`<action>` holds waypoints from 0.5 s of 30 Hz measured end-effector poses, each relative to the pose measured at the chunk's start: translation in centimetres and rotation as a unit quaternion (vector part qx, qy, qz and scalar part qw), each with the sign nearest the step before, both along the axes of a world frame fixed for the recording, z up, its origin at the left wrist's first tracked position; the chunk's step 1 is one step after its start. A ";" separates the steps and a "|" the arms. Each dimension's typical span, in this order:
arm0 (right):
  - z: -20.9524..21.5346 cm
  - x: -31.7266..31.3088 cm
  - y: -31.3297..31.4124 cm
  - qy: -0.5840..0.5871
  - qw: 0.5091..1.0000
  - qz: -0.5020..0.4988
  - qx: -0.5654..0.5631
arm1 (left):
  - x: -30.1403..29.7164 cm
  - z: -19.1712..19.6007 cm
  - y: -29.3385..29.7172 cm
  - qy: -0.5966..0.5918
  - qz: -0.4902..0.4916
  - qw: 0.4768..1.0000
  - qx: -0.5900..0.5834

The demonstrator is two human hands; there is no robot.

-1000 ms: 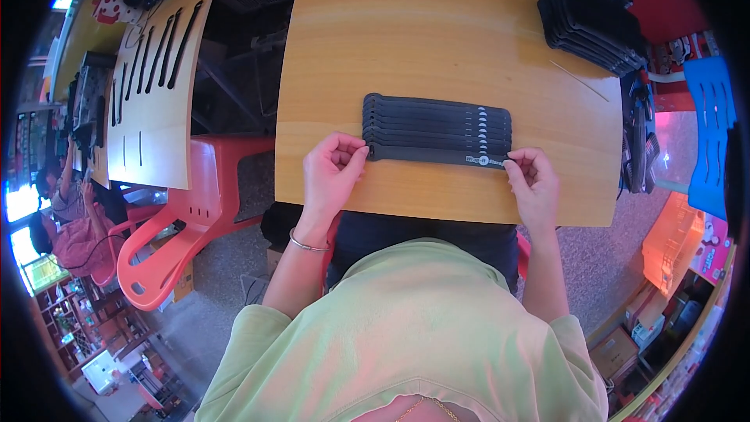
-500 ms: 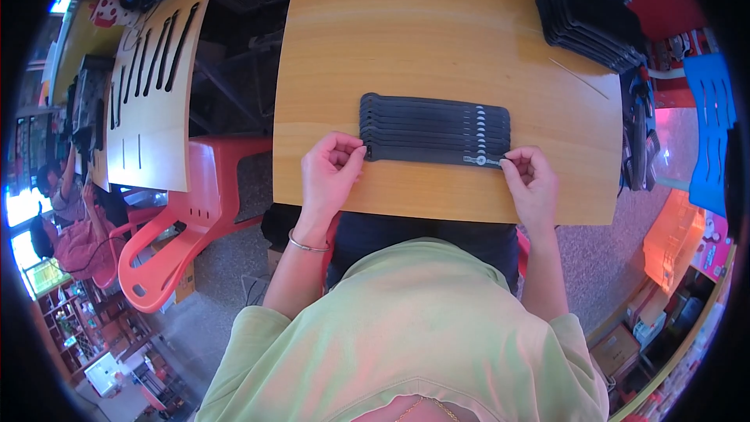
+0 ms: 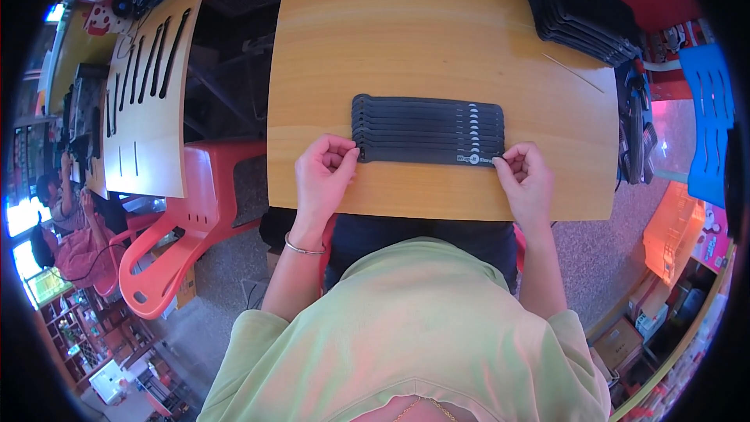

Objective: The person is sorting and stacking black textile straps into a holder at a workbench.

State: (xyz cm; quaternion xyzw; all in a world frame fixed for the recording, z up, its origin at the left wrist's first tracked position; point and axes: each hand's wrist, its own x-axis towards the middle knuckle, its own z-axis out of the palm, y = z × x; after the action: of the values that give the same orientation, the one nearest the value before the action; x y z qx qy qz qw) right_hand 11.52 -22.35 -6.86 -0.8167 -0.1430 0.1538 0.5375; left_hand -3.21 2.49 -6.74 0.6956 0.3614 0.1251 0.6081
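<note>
Several flat black straps (image 3: 414, 121) lie overlapped in a stepped row on the wooden table, each with a pale printed mark near its right end. At their near edge is the front strap (image 3: 414, 155), lying along the row. My left hand (image 3: 324, 176) pinches this strap's left end, by the slotted head, between thumb and fingers. At the opposite end, the thumb and fingertips of my right hand (image 3: 527, 184) are closed on the strap's right tip. My fingertips partly hide both ends.
A thin stick (image 3: 574, 73) lies on the table's right side. Stacked black bundles (image 3: 582, 16) fill the far right corner. Left of the table stand a red chair (image 3: 199, 219) and a second table (image 3: 148, 148) with black straps laid out; people sit beyond it.
The whole view has shifted slightly, so the table and straps appear a little further left. Both hands stay at the ends of the front strap.
</note>
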 end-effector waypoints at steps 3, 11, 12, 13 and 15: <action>0.2 0.0 0.1 -0.009 1.000 0.003 -0.005 | 0.0 -0.1 0.0 0.002 0.002 1.000 -0.002; -0.1 0.0 0.2 -0.013 1.000 -0.007 -0.012 | 0.1 -0.1 0.0 0.001 0.000 1.000 0.002; -0.1 0.0 0.2 -0.013 1.000 -0.009 -0.012 | 0.0 -0.1 0.0 0.002 0.001 1.000 0.005; -0.1 0.0 0.3 -0.013 1.000 -0.009 -0.012 | 0.0 -0.1 0.0 0.002 0.001 1.000 0.005; -0.1 0.0 0.3 -0.017 1.000 -0.009 -0.016 | -0.1 -0.3 0.1 -0.001 0.000 1.000 0.001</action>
State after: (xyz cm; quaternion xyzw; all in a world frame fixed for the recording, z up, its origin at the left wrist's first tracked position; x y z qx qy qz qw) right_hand 11.55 -22.07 -6.95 -0.8288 -0.1426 0.1370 0.5234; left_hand -3.30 2.62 -7.08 0.6962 0.3603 0.1259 0.6080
